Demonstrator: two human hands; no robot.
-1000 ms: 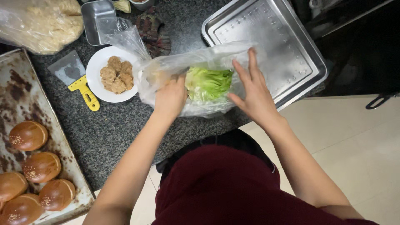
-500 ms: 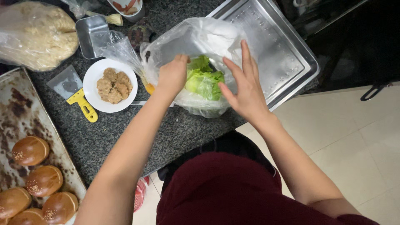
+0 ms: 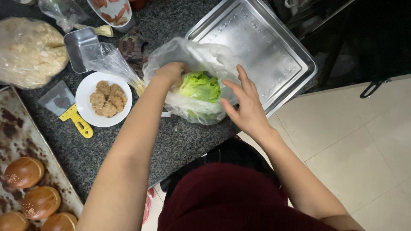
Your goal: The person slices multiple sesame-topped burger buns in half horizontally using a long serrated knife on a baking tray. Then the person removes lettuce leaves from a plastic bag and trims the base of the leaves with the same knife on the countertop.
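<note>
Bare arms, dark red garment

The person's left hand (image 3: pixel 171 72) and right hand (image 3: pixel 245 108) are bare, with no rings, watch or gloves showing; both forearms are uncovered, and a plain maroon garment (image 3: pixel 222 201) covers the torso below.

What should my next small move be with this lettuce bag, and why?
Probably pinch a leaf and draw it out. The left hand is already at the mouth of the clear plastic bag, right by the green lettuce, while the right hand steadies the bag's side with fingers spread. The metal tray beside it looks ready to take a leaf.
</note>
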